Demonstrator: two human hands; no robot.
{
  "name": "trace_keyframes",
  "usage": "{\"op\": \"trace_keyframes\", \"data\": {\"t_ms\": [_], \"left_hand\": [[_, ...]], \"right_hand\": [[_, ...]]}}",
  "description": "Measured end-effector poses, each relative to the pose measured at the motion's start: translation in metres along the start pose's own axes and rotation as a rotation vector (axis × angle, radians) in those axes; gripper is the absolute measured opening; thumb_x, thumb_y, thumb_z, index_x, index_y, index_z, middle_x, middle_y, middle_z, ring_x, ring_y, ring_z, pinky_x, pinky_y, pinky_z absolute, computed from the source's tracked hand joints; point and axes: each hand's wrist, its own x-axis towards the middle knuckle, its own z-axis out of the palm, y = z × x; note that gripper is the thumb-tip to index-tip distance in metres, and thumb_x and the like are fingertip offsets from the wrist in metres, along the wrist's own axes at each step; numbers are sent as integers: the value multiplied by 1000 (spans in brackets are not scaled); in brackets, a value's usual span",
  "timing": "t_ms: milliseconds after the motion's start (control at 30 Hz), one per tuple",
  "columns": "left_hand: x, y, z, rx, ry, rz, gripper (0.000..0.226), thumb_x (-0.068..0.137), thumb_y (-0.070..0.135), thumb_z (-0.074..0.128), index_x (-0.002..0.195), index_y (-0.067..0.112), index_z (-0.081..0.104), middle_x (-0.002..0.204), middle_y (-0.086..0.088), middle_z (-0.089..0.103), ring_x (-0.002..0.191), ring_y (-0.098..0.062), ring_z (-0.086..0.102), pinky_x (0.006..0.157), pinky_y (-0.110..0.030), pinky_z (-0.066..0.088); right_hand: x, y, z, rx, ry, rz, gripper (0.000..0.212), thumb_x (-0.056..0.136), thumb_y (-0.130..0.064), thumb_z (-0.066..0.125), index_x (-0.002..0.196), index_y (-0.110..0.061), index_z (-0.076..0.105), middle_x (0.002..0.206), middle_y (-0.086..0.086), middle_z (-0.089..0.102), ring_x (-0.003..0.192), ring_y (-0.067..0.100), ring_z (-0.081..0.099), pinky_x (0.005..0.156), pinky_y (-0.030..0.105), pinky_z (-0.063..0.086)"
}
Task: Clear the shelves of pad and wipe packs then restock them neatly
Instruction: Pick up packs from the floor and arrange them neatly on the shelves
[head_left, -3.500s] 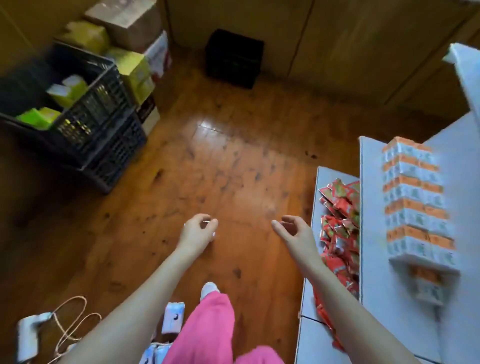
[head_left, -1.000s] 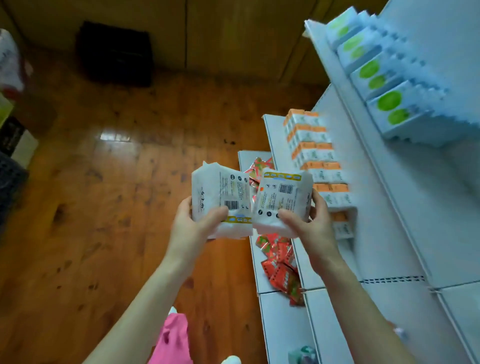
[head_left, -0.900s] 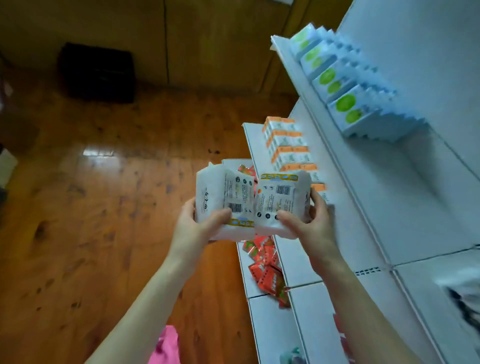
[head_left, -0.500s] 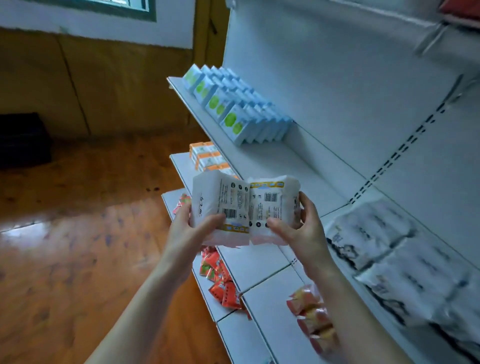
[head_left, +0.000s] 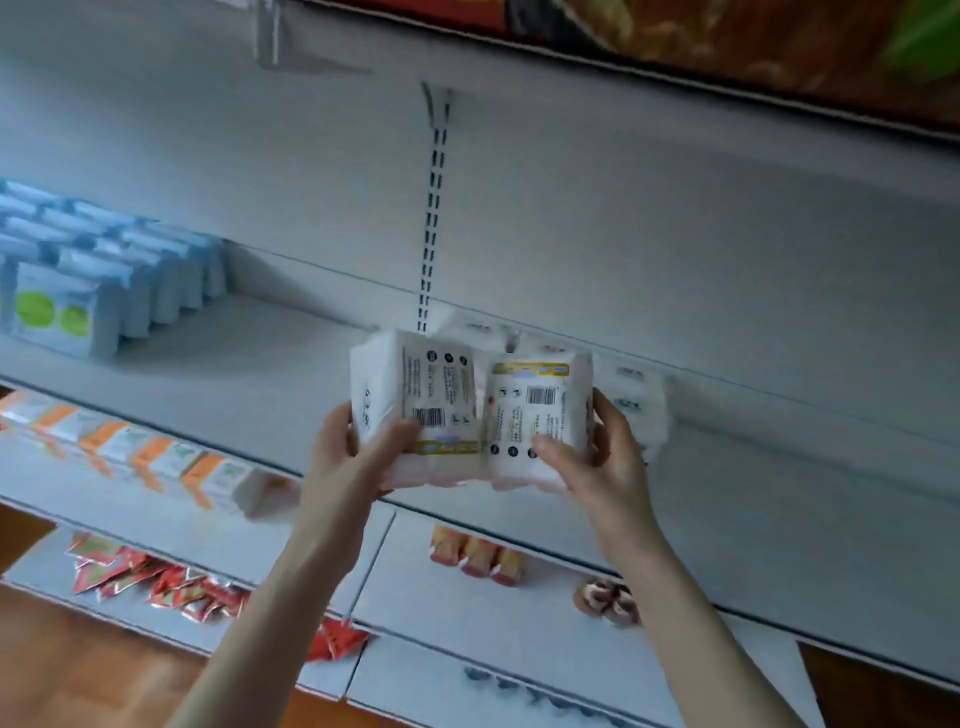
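Now left hand gripping left white pack, right hand gripping right white pack, fingers curled round, packs touching, hovering before white shelf.

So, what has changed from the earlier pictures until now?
The left hand and right hand, empty at first, each took hold of a white pack, the left pack and the right pack, and lifted both side by side toward the shelved white packs. The blue packs stayed in their row.
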Motion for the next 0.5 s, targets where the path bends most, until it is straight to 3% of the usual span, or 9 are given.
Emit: {"op": "trace_keyframes", "data": {"t_ms": [167, 267, 333, 400, 500], "left_hand": [[-9, -15, 56, 28, -195, -13, 62, 50, 37, 71, 104, 10, 59, 93, -9, 71, 76, -21, 70, 56, -28, 54], [-14, -23, 88, 63, -221, -3, 61, 48, 41, 72, 102, 14, 59, 98, -11, 70, 86, -28, 69, 70, -42, 58], [-20, -28, 108, 87, -229, 21, 58, 48, 42, 72, 99, 18, 60, 98, -9, 70, 87, -27, 70, 74, -43, 58], [-28, -33, 130, 115, -241, 52, 60, 49, 42, 73, 102, 16, 59, 97, -7, 71, 86, -23, 70, 71, -39, 58], [-44, -39, 161, 197, -187, 101, 45, 54, 32, 74, 94, 24, 56, 88, 4, 69, 75, -2, 68, 60, -19, 54]], "right_hand": [[-15, 12, -81, 35, 312, 41, 48, 75, -3, 74, 113, -24, 54, 98, -4, 68, 76, 0, 66, 62, 12, 50], [-20, 27, -122, 23, 399, 114, 45, 70, -13, 76, 110, -20, 56, 99, -1, 69, 71, -2, 66, 55, 10, 47], [-21, 39, -149, 16, 419, 181, 43, 71, -15, 76, 110, -17, 57, 100, 0, 69, 70, -3, 66, 54, 13, 47], [-21, 50, -174, -10, 411, 255, 41, 71, -19, 76, 108, -16, 58, 96, -2, 69, 69, -2, 66, 56, 19, 46], [-17, 69, -210, -64, 341, 386, 20, 81, -17, 69, 100, -14, 63, 98, 5, 70, 80, 13, 66, 65, 27, 47]]}}
